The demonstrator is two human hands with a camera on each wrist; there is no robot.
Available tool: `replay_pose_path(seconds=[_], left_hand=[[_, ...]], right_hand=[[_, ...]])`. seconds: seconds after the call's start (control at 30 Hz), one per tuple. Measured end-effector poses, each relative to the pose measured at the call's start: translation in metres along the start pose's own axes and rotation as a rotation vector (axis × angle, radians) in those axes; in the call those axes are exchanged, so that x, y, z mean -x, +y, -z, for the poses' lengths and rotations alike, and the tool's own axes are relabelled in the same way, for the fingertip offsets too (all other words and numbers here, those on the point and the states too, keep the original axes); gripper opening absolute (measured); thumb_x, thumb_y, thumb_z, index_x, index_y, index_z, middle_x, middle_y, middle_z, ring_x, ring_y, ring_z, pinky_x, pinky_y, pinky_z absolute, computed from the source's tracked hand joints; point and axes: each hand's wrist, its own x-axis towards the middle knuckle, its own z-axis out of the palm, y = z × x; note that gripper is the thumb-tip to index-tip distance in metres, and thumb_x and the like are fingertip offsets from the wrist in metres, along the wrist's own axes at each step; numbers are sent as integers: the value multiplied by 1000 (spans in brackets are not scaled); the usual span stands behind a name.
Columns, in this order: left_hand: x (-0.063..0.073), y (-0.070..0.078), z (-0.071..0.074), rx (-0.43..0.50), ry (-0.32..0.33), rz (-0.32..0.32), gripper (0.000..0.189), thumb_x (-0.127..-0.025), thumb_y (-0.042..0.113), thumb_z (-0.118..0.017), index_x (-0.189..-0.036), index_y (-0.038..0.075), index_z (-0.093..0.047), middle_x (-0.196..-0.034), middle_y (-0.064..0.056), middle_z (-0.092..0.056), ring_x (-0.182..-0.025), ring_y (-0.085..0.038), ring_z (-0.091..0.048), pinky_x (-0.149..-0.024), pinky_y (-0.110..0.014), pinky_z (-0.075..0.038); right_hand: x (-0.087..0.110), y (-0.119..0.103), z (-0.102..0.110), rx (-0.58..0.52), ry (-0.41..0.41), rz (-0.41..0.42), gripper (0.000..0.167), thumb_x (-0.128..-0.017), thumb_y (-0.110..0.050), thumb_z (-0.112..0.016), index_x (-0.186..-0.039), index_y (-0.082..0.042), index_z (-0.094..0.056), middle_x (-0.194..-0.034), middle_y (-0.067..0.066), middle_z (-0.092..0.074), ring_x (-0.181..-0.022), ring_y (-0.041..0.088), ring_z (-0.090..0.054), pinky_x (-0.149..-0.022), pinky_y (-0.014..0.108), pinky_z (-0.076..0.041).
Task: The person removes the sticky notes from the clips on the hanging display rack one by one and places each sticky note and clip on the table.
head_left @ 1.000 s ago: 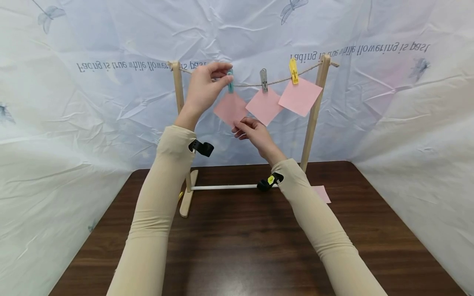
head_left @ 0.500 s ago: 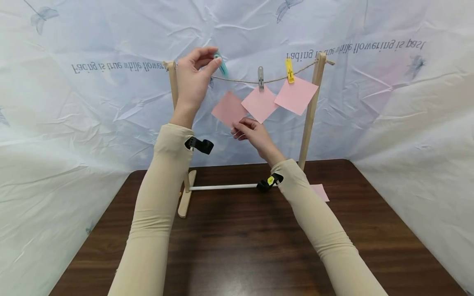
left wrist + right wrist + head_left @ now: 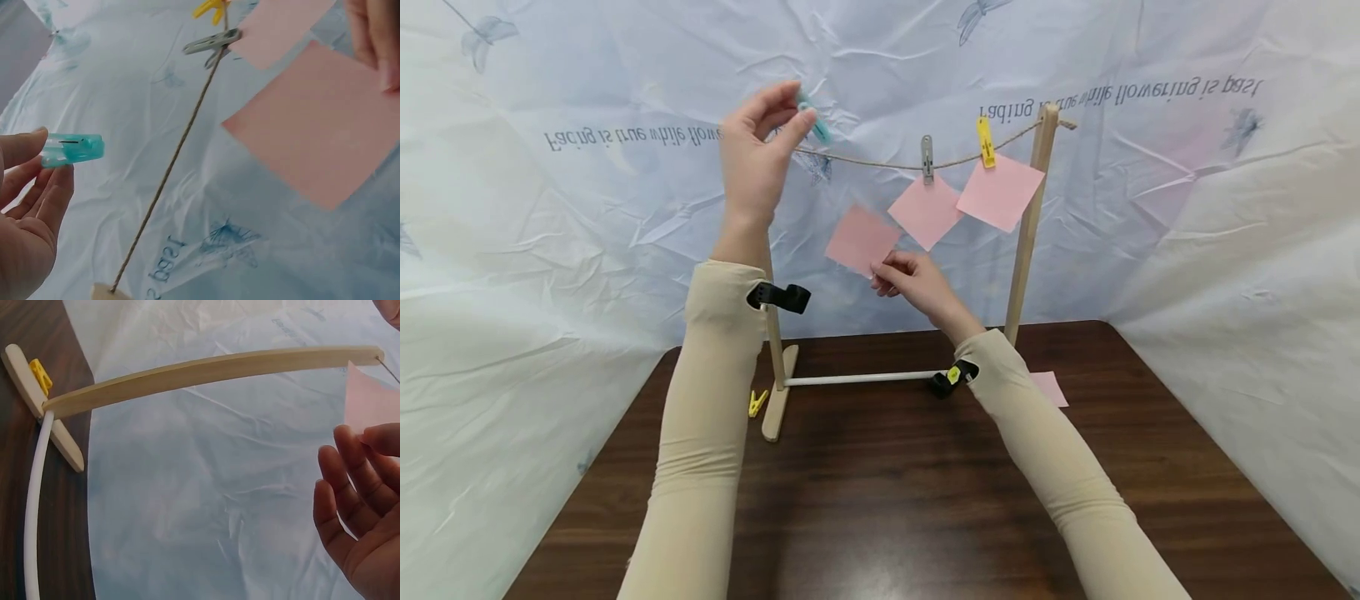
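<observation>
My left hand (image 3: pixel 760 158) pinches a teal clothespin (image 3: pixel 814 121) between thumb and fingers, just above the left stretch of the twine (image 3: pixel 865 162). In the left wrist view the clothespin (image 3: pixel 75 149) is apart from the twine. Between thumb and forefinger, my right hand (image 3: pixel 917 283) holds a pink paper square (image 3: pixel 862 240) by its lower right corner, below the line. To its right, a grey clothespin (image 3: pixel 927 157) pins one pink square (image 3: pixel 927 212) to the twine. A yellow clothespin (image 3: pixel 985 142) pins another pink square (image 3: pixel 1002 193) beside the right post.
The twine runs between two wooden posts (image 3: pixel 1028 233), joined low down by a white rod (image 3: pixel 865 379). A second yellow clothespin (image 3: pixel 757 403) lies by the left foot (image 3: pixel 778 400) on the dark table (image 3: pixel 880 483). More pink paper (image 3: pixel 1049 389) lies at right.
My left hand has drawn the teal clothespin off the twine, up and to the left. The pink square in my right hand, no longer under that clothespin, has dropped slightly.
</observation>
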Motion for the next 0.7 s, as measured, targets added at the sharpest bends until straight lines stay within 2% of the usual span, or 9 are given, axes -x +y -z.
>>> replay_pose_path(seconds=[0.03,0.1,0.23,0.37,0.5,0.7], left_hand=[[0,2,4,14,3,0,34,-86,-4,-76,-119,-5,-70,-103,-5,-65,-99,-19,-64,-93,-27,-51],[1,5,13,17,4,-10,34,-86,-3,-76,-120,-2,-71,-105,-5,-65,-102,-20,-63,-94,-27,-51],[6,12,30,1,17,-17,33,-87,-2,-76,-119,1,-72,-108,-6,-64,-103,-20,-63,-93,-28,-50],[12,15,46,35,56,-17,31,-88,-3,-75,-118,1,-71,-109,-8,-62,-97,-22,-65,-93,-29,-52],[19,13,62,62,88,-30,31,-89,-4,-73,-119,3,-69,-112,-10,-58,-95,-23,-65,-94,-32,-52],[32,5,95,-14,149,1,34,-90,-3,-73,-121,6,-64,-116,-9,-56,-99,-22,-61,-93,-31,-53]], right_hand=[[2,1,0,8,-13,13,27,-103,-23,-61,-102,3,-70,-90,11,-71,-88,37,-67,-77,34,-56],[5,0,-1,21,-34,33,26,-103,-23,-61,-100,1,-70,-90,12,-71,-88,37,-67,-77,34,-56],[17,-4,0,54,-40,62,25,-103,-24,-60,-103,-1,-70,-97,13,-70,-96,41,-64,-83,41,-54],[32,-12,5,76,21,72,25,-103,-23,-60,-109,-1,-70,-103,13,-68,-102,36,-62,-89,44,-52],[50,-18,17,18,106,93,22,-102,-18,-62,-111,1,-69,-101,10,-69,-99,31,-64,-88,43,-53],[78,-25,46,-76,204,85,17,-98,-19,-68,-106,-5,-73,-98,4,-74,-94,19,-68,-87,32,-52]])
